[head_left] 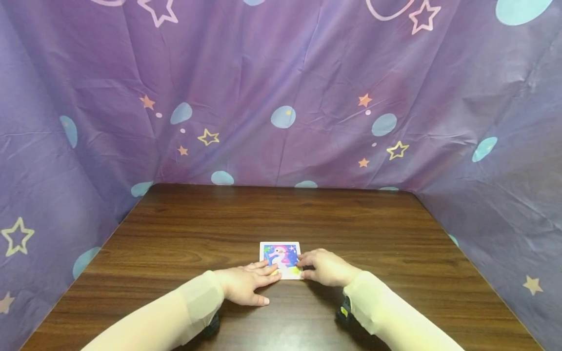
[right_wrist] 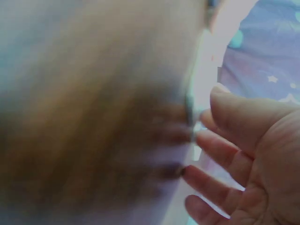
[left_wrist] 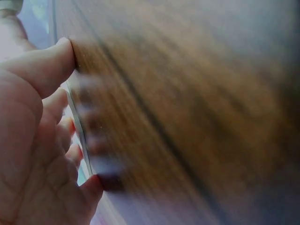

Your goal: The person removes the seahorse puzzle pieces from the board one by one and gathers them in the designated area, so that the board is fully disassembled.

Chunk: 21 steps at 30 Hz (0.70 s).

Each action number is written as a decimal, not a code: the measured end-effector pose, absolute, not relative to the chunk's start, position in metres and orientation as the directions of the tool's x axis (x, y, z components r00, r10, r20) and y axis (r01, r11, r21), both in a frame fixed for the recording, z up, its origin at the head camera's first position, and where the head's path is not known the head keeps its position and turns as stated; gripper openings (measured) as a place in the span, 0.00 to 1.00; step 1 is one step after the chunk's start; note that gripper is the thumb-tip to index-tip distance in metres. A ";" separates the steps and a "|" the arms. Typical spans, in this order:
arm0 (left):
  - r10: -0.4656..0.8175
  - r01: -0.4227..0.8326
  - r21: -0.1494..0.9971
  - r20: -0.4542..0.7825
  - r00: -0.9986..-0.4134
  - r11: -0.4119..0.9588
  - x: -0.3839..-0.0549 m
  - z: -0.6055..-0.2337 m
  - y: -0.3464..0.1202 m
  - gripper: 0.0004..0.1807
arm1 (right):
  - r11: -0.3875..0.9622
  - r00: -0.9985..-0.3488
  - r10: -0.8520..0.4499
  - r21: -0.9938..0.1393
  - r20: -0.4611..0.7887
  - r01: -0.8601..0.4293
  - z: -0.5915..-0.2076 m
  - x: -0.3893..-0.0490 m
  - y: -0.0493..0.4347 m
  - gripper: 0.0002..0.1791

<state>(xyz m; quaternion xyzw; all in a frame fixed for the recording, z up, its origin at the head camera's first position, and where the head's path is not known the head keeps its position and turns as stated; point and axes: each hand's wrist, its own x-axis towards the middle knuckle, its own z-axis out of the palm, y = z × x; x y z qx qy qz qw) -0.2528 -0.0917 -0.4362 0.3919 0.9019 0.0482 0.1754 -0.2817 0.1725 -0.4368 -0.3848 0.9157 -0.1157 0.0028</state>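
Observation:
A small picture card (head_left: 281, 249) with a white border lies on the brown wooden table, showing a pink-and-white seahorse on a blue background. My left hand (head_left: 247, 283) lies over its lower left part, with straight, spread fingers touching the card and the thumb out on the tabletop. At the right edge of the card is my right hand (head_left: 327, 267), its fingertips touching that side, fingers slightly bent and apart. Both wrist views show the left palm (left_wrist: 33, 154) and right palm (right_wrist: 276, 164) from the side; the card is mostly hidden there.
The wooden table (head_left: 281, 209) reaches back to a purple curtain (head_left: 246, 97) with stars and blue ovals, which also hangs along the left and right sides. Dark wrist devices (head_left: 344, 310) sit under the sleeves.

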 end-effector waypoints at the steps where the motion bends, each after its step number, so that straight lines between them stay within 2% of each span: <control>1: 0.725 0.690 0.227 -0.273 -0.633 0.688 -0.253 -0.436 -0.092 0.36 | 0.673 -0.700 -0.709 -0.215 0.083 -0.707 -0.435 -0.284 0.171 0.14; 4: 0.733 0.700 0.224 -0.254 -0.630 0.679 -0.254 -0.437 -0.092 0.37 | 0.665 -0.696 -0.712 -0.227 0.093 -0.711 -0.430 -0.292 0.167 0.12; 13: 0.743 0.706 0.230 -0.236 -0.627 0.669 -0.253 -0.438 -0.093 0.37 | 0.698 -0.801 -0.582 -0.420 0.138 -0.580 -0.437 -0.313 0.138 0.06; 21: 0.745 0.712 0.219 -0.219 -0.630 0.667 -0.253 -0.439 -0.092 0.37 | 0.673 -0.837 -0.517 -0.520 0.178 -0.526 -0.454 -0.335 0.107 0.06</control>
